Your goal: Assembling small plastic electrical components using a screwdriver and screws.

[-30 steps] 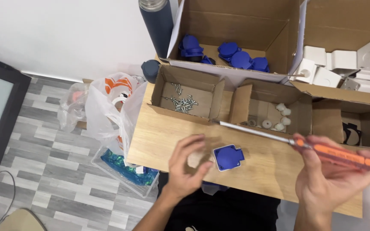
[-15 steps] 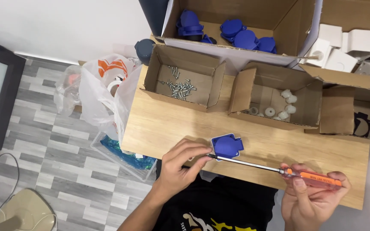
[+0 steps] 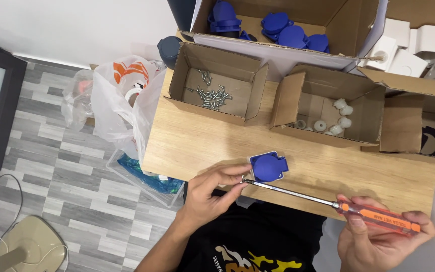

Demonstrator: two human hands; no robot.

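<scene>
— What are the hands doing?

— The right hand [image 3: 378, 239] is gripping an orange-handled screwdriver [image 3: 328, 204] by its handle, near right; the left hand [image 3: 212, 194] is pinching the shaft's tip, probably steadying it against the blue socket cover [image 3: 268, 167]; that cover is lying on the tabletop [image 3: 202, 141] near the front edge.

— And around them?

— A box of screws [image 3: 210, 93] and a box of white fittings [image 3: 328, 121] are sitting farther back, seemingly within reach; a plastic bag [image 3: 122, 95] is slumping on the grey plank floor [image 3: 51, 166] at left.
</scene>
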